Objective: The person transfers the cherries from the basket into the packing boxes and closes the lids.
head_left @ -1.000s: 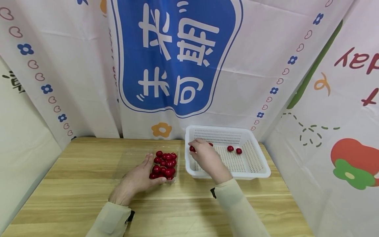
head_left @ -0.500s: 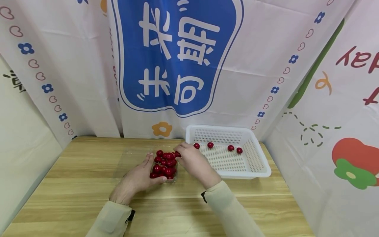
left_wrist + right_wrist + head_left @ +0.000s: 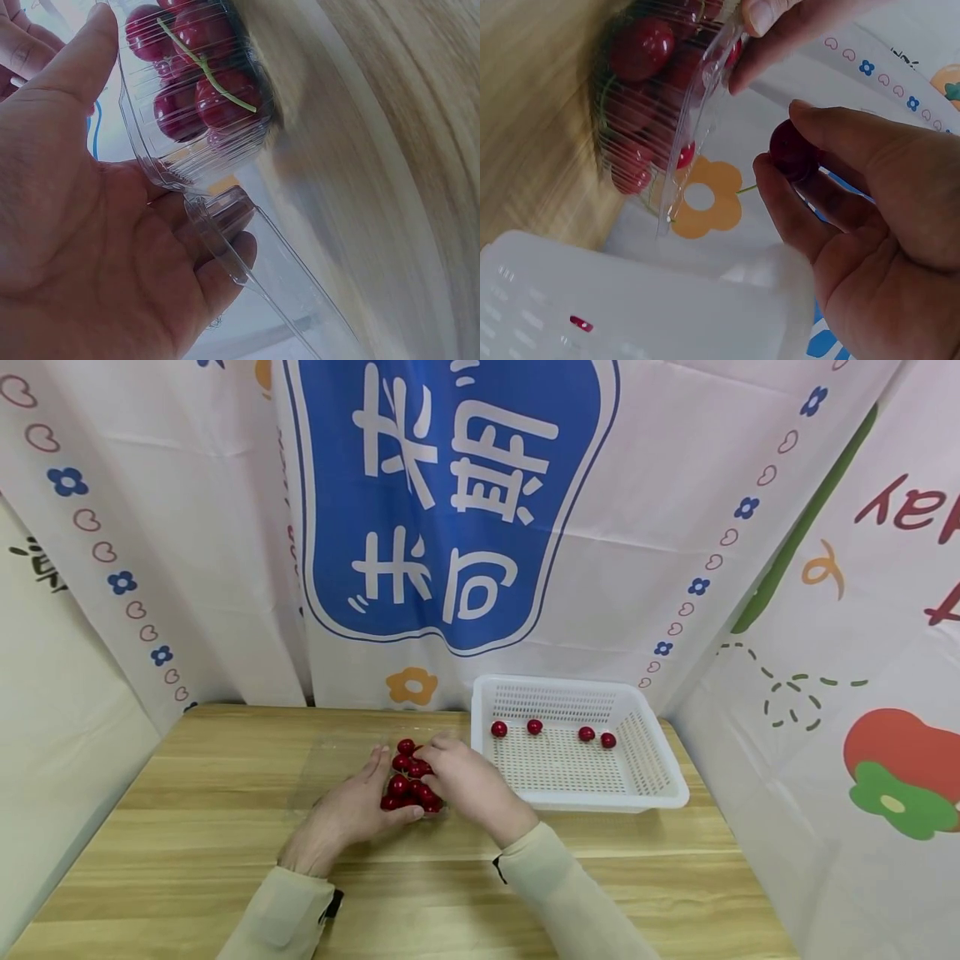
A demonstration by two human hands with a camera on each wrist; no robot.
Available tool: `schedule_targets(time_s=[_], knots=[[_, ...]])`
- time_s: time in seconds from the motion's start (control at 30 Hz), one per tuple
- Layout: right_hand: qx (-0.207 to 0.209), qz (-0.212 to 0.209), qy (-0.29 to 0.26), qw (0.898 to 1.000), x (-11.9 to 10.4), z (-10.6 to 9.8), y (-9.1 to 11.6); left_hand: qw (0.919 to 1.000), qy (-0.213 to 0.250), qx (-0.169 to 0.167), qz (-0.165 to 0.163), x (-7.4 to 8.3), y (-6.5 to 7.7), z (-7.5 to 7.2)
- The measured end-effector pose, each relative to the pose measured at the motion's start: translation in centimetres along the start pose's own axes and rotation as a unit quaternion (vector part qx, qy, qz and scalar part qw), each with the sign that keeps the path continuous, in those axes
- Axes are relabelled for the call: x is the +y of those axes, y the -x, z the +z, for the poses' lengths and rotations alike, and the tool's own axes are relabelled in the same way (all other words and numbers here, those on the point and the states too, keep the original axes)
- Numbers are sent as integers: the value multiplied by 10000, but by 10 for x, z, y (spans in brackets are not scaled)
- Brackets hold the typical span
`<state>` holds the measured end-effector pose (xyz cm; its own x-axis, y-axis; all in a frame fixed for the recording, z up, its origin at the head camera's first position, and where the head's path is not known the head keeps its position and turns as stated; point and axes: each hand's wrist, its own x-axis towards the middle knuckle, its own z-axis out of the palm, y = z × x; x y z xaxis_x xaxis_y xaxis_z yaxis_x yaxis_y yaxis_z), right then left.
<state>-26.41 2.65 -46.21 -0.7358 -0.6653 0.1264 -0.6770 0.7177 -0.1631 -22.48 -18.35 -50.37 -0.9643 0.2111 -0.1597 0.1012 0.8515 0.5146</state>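
Observation:
My left hand (image 3: 347, 811) steadies a clear plastic clamshell box (image 3: 142, 146) of red cherries (image 3: 398, 786). Its thumb lies along the box's near side, and its fingers curl at the hinge, behind the clear lid (image 3: 274, 277), which is folded out to the left. Over the box's right side, my right hand (image 3: 474, 789) pinches one dark red cherry (image 3: 791, 152) between thumb and fingertips. In the right wrist view this cherry is apart from the box wall. From the head view, my right fingers hide part of the fruit.
Right of the box stands a white perforated plastic basket (image 3: 645, 789) with several cherries (image 3: 586, 734) spread along its far side. Both rest on a wooden table (image 3: 420, 893). A printed white curtain (image 3: 637, 510) hangs behind the table.
My right hand has left the basket, where a cherry now lies at the left end, and moved left to the box. My left hand stays in place.

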Motion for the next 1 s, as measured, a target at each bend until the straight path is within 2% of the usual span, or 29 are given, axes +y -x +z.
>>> schedule_targets(time_s=[0.2, 0.5, 0.87, 1.0], knots=[[-351, -183, 194, 9990, -6, 8, -4, 10000, -15, -8, -24, 0, 0, 0], [-626, -652, 564, 9943, -9, 11, -6, 10000, -1, -26, 6, -2, -2, 1], [-706, -736, 253, 9945, -4, 4, -2, 9999, 6, -83, -56, -2, -2, 0], [-721, -586, 43, 9957, 0, 0, -2, 10000, 4, -82, -52, -1, -1, -1]])
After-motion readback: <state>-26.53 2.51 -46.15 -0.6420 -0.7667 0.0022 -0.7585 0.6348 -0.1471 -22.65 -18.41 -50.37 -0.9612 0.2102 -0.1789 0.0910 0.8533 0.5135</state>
